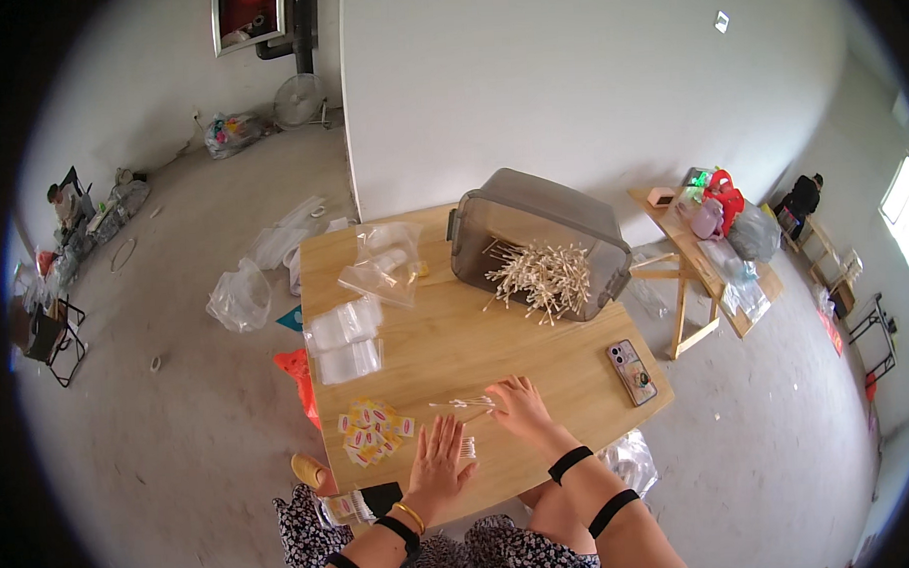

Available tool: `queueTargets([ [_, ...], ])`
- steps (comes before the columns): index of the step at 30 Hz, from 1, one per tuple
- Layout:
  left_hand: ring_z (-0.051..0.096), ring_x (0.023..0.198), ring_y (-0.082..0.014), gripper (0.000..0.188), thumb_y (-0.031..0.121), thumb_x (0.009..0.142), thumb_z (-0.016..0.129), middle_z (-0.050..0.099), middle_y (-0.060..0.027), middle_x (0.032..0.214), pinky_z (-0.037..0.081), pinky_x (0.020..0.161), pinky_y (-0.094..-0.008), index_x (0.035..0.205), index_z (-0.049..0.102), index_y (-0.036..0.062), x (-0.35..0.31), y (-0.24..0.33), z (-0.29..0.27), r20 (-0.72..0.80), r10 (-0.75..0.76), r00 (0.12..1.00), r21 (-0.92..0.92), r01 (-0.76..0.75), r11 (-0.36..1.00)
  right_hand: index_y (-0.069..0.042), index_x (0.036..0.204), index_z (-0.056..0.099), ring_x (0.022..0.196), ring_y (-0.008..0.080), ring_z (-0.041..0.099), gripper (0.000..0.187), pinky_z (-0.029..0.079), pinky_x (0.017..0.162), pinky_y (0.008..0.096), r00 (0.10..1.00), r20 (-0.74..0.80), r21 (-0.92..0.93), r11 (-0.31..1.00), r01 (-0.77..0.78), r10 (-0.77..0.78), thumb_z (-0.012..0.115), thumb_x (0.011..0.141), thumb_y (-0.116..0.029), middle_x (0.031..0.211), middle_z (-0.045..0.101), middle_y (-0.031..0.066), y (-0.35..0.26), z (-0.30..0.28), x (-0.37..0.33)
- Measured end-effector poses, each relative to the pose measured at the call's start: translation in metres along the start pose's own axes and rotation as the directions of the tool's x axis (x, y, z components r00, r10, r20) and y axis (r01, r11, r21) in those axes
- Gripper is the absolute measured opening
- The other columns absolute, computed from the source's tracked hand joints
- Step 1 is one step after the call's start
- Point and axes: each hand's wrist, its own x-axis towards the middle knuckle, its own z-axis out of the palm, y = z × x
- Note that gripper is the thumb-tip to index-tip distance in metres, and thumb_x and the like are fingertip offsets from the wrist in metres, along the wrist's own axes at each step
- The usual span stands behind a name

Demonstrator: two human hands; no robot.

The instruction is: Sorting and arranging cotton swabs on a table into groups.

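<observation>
My left hand (441,462) lies flat with its fingers stretched out over the wooden table (426,335). Beside its thumb a small row of cotton swabs (468,448) shows, partly covered by the hand. My right hand (522,410) is curled, its fingertips closed on a few loose cotton swabs (463,403) that point left. Left of my left hand is a scattered pile of small yellow-and-white paper labels (373,431). A large heap of cotton swabs (542,277) spills out of a grey translucent plastic bin (532,196) tipped on its side.
Stacked clear plastic bags (344,340) lie at the table's left, with more bags (386,264) behind. A phone (632,372) rests near the right edge. A second wooden table (714,265) with bags stands at the right. Two people (800,200) are farther off, one each side.
</observation>
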Motion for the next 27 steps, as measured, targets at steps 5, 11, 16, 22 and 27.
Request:
queueTargets([
  [5,0.005,0.153,-0.0352,0.084,0.060,0.099,0.036,0.014,-0.0195,0.164,0.005,0.123,-0.0539,0.156,0.022,-0.0015,0.027,-0.004,-0.009,-0.003,0.023,1.000,0.067,-0.023,0.997,-0.019,0.132,0.059,0.124,0.0345,0.047,0.058,0.040,0.104,0.0474,0.997,-0.079,0.079,0.997,0.008,-0.002,0.077,0.076,-0.019,0.131,0.053,0.0099,0.010,0.012,-0.011],
  [11,0.007,0.153,-0.0365,0.085,0.059,0.098,0.043,0.016,-0.0206,0.163,0.006,0.123,-0.0532,0.155,0.024,-0.0009,0.047,-0.013,-0.013,-0.019,-0.096,0.995,-0.048,0.095,0.994,-0.023,0.128,0.062,0.120,0.0342,0.049,0.055,0.041,0.101,0.0462,0.992,-0.112,0.124,0.991,-0.046,0.060,0.079,0.076,-0.020,0.128,0.054,0.0096,0.005,0.033,-0.004],
  [16,0.017,0.152,-0.0296,0.078,0.056,0.098,0.044,0.024,-0.0170,0.162,0.010,0.123,-0.0519,0.153,0.032,0.0019,0.038,-0.027,0.003,0.050,-0.109,0.993,-0.024,0.110,0.994,-0.020,0.112,0.069,0.112,0.0307,0.052,0.037,0.043,0.095,0.0445,0.982,-0.184,0.166,0.986,-0.004,0.035,0.077,0.076,-0.017,0.115,0.058,0.0068,-0.004,0.036,-0.002],
  [22,0.045,0.135,-0.0301,0.051,0.032,0.093,0.060,0.050,-0.0148,0.141,0.024,0.119,-0.0498,0.134,0.053,0.0023,0.023,-0.033,-0.007,-0.086,-0.081,0.993,-0.116,0.071,0.991,-0.018,0.097,0.072,0.102,0.0291,0.055,0.021,0.045,0.088,0.0425,0.967,-0.249,0.275,0.961,0.024,0.047,0.075,0.077,-0.012,0.103,0.059,0.0050,0.002,0.045,-0.002],
  [27,0.062,0.095,-0.0260,0.012,0.012,0.082,0.069,0.063,-0.0055,0.094,0.040,0.095,-0.0431,0.094,0.067,0.0105,0.040,-0.052,-0.013,-0.265,-0.139,0.954,-0.156,0.100,0.983,-0.014,0.091,0.071,0.100,0.0292,0.055,0.013,0.047,0.087,0.0423,0.957,-0.286,0.382,0.922,0.065,0.051,0.074,0.078,-0.011,0.099,0.060,0.0064,0.006,0.050,-0.006],
])
